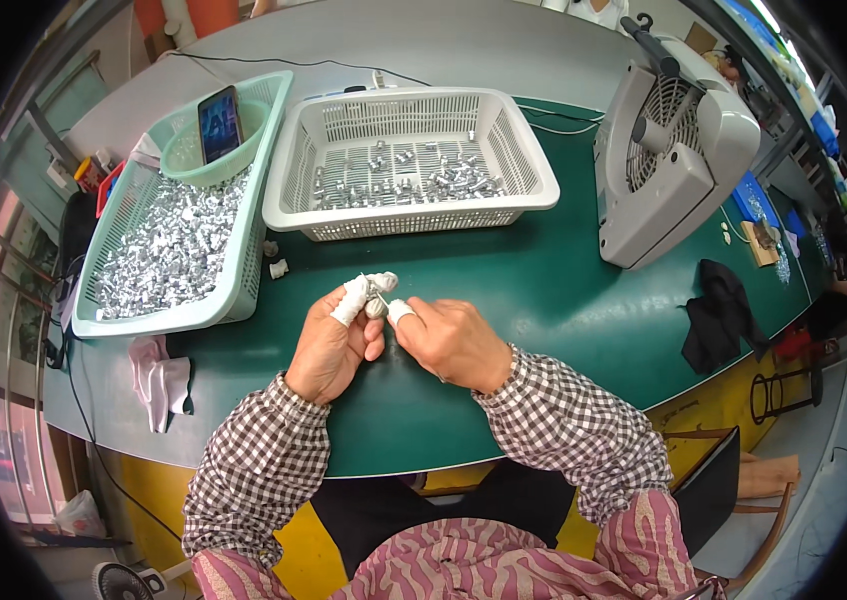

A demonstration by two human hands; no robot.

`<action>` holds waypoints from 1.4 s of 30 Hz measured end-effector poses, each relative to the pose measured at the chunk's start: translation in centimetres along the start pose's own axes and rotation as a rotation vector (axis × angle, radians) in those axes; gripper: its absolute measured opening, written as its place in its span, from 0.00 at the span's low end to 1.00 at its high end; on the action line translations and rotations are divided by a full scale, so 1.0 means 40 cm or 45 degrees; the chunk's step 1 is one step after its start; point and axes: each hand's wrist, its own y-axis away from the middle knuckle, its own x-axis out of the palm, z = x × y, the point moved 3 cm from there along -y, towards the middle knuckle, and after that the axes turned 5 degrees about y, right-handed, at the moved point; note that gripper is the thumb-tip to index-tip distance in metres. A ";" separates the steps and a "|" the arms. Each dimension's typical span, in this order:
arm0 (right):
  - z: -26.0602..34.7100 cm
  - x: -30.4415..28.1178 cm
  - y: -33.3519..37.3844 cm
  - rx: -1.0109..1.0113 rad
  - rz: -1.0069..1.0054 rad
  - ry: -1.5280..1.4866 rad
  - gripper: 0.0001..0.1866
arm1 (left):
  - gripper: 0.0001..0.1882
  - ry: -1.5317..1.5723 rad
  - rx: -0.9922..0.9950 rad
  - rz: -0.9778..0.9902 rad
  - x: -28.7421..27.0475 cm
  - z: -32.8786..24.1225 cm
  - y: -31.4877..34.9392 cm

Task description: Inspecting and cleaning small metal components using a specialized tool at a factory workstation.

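My left hand (332,335) is raised over the green table mat, its thumb and fingers pinched together around a small silvery metal part (376,289). White wraps cover several of its fingertips. My right hand (449,338) meets it from the right, thumb and forefinger closed tight at that part. Something thin shows at its wrapped fingertip, too small to name. Beyond both hands stands a white plastic basket (414,218) with scattered small metal parts (459,182). At the left, a pale green basket (249,270) holds a deep heap of similar parts (169,245).
A phone (220,124) leans in a green bowl (206,172) on the left basket. A grey fan (669,160) stands at the right. Black cloth (719,315) lies on the right side, pale cloth (159,382) on the left. White tape-like bits (278,269) sit beside the left basket.
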 end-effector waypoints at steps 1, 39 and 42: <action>0.000 0.003 0.004 -0.013 0.013 0.051 0.11 | 0.16 -0.007 0.003 0.012 0.003 0.000 0.000; -0.005 0.004 0.003 0.195 0.015 -0.149 0.13 | 0.16 0.101 -0.112 0.042 -0.013 0.026 -0.009; -0.037 0.006 -0.012 0.884 -0.038 -1.165 0.14 | 0.15 0.114 -0.127 0.030 -0.008 0.021 -0.009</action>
